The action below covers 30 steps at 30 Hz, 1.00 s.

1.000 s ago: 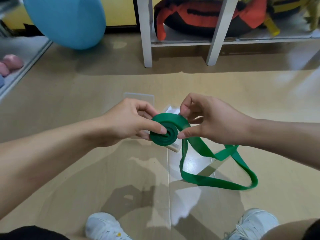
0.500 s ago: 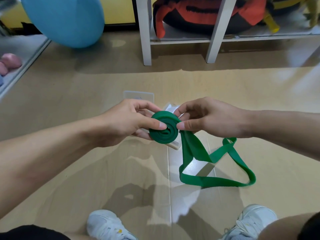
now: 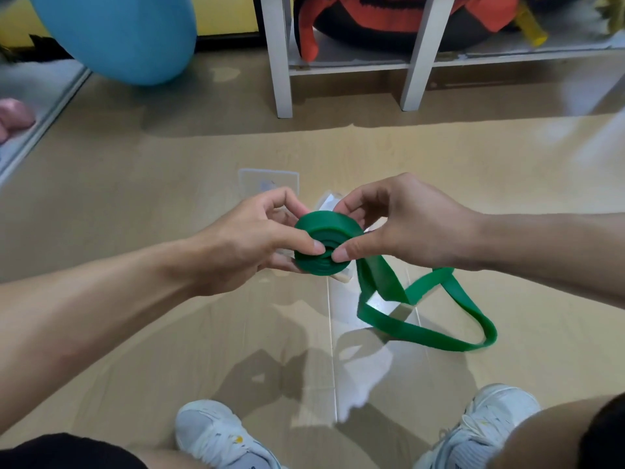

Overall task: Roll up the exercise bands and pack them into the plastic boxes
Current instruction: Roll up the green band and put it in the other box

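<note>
This looks like a home exercise room or a small gym corner. A big blue exercise ball (image 3: pixel 118 35) rests on the pale wooden floor (image 3: pixel 135 184) at the far left corner. Behind it is a white shelf unit (image 3: pixel 282 55) holding a red and black bag (image 3: pixel 389 22). A green exercise band (image 3: pixel 422 313) trails on the floor.

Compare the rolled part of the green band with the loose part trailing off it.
The rolled part is wound into a tight coil; the loose part runs out in an open, twisted loop. The rolled part is pinched between the left hand and right hand; the loose part hangs free down to the floor. Both are one green band.
</note>
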### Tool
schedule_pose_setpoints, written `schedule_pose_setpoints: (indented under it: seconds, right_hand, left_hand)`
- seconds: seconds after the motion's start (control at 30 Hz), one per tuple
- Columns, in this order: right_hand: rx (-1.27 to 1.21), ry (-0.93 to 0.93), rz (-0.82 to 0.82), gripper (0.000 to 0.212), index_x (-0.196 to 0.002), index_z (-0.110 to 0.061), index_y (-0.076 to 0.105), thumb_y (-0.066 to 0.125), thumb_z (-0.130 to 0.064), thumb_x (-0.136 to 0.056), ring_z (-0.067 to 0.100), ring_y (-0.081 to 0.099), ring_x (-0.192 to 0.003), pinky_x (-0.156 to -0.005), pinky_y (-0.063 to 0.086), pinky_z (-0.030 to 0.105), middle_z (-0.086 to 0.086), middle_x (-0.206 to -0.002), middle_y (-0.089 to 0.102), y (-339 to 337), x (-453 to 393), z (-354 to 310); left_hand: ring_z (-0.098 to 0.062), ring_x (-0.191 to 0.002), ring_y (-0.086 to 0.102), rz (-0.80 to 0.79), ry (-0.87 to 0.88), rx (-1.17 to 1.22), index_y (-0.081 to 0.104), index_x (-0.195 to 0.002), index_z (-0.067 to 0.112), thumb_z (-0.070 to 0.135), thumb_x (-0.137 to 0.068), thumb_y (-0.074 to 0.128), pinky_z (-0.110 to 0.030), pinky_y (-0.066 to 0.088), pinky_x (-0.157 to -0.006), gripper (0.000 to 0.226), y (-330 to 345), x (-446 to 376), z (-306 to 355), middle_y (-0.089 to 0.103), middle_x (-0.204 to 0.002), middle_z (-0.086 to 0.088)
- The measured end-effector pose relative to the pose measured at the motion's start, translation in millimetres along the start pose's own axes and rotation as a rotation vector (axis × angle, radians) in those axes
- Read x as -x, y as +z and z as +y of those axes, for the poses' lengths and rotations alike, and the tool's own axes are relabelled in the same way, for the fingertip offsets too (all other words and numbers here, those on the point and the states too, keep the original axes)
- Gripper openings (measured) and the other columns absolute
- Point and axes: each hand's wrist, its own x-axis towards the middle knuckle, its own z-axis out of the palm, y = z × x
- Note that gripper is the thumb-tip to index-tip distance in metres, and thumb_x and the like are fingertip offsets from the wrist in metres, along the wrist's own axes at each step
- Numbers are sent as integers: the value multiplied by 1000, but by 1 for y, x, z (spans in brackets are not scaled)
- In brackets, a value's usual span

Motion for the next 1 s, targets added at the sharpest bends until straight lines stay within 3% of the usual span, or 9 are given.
schedule_pose_setpoints:
  seconds: [0.1, 0.17, 0.3, 0.5, 0.67, 0.77, 0.87, 0.93, 1.0]
  right_hand:
    - [51, -12, 37, 34, -95, -29, 75, 94, -26, -67, 6, 73, -77, -76, 60, 24, -15, -80, 77, 4, 0, 0]
    - [124, -46, 65, 31, -94, -31, 76, 92, -23, -68, 2, 71, -77, -76, 60, 25, -16, -80, 76, 9, 1, 0]
    - [153, -67, 108, 31, -93, -32, 76, 91, -23, -67, 3, 71, -79, -77, 59, 28, -15, -81, 76, 15, 2, 1]
    - [28, -115, 95, 48, -96, -26, 64, 97, -20, -61, 8, 73, -86, -85, 60, 35, -9, -87, 76, 8, -3, 2]
    - [26, -129, -9, 48, -85, -22, 55, 97, -20, -62, 31, 71, -86, -82, 57, 53, 6, -89, 73, 9, -4, 12]
    - [33, -130, 37, 45, -86, -23, 57, 97, -20, -64, 30, 67, -79, -79, 58, 51, 6, -86, 71, 10, -5, 12]
    - [73, -105, 30, 42, -85, -25, 61, 97, -22, -63, 19, 69, -71, -72, 60, 40, -3, -80, 74, 6, -5, 5]
    - [123, -104, 2, 42, -84, -27, 61, 97, -25, -62, 19, 70, -72, -72, 59, 40, -5, -81, 74, 6, -5, 1]
    - [168, -104, -12, 43, -84, -29, 61, 97, -29, -61, 20, 69, -75, -74, 58, 41, -7, -81, 74, 10, -4, 0]
  left_hand:
    - [-35, -91, 76, -20, 22, -132, 56, -90, 13, 4, -60, 91, -43, 63, -75, 47, 2, 4, 3, 73, -106, -20]
    - [-30, -87, 76, 19, 30, -311, 62, -92, 13, 17, -53, 100, -47, 64, -75, 55, 7, 6, 9, 75, -98, -15]
    - [-19, -71, 74, 88, 84, -518, 73, -83, 14, 17, -58, 97, -46, 64, -73, 35, 15, 7, 18, 77, -78, -4]
    - [-32, -77, 77, 135, 59, -418, 70, -78, 3, 5, -58, 94, -42, 65, -67, 31, 7, 6, 20, 77, -81, -17]
    - [-27, -74, 75, 124, 64, -334, 66, -76, 5, -4, -60, 90, -27, 59, -60, 30, 2, 6, 19, 76, -89, -26]
    - [-25, -73, 75, 95, 94, -306, 62, -81, 3, -5, -61, 92, -27, 59, -59, 36, -1, 6, 15, 74, -92, -29]
    - [-28, -82, 76, 45, 100, -338, 62, -88, 9, 14, -57, 91, -30, 60, -65, 43, -3, 5, 14, 75, -97, -21]
    - [-23, -83, 77, 16, 113, -516, 68, -93, 17, 32, -54, 96, -35, 62, -71, 51, 0, 6, 16, 77, -91, -7]
    - [-17, -77, 76, 24, 137, -671, 73, -93, 23, 32, -60, 97, -35, 62, -75, 41, 6, 8, 18, 78, -84, 3]
